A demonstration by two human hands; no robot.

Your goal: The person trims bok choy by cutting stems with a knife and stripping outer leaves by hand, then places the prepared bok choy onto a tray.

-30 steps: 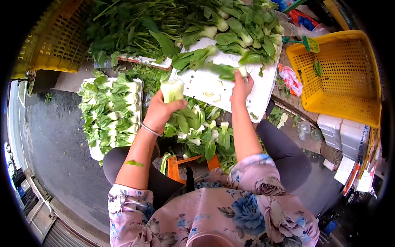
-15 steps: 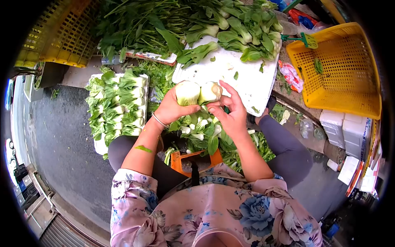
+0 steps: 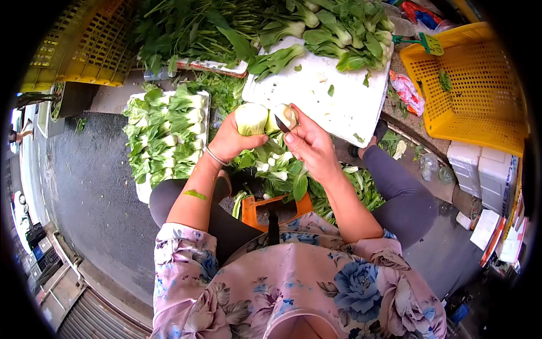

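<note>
Two pale bok choy heads are held side by side with their cut bases up, and their leaves are hidden below. My left hand is closed around them from the left. In my right hand is a small knife, its dark blade lying against the right-hand base; the handle is hidden in the palm. Those right fingers also touch that base's far side. Beneath my hands lies a heap of loose bok choy leaves. A white foam board with more bok choy is just beyond.
Neat rows of bok choy fill a tray at the left. Long leafy greens are piled at the back. Yellow crates stand at the right and upper left. An orange stool is between my legs, and white foam boxes sit at the right.
The knife blade now shows against the right-hand bok choy base, where no blade was visible before. My right hand has turned slightly, and the view has shifted a little.
</note>
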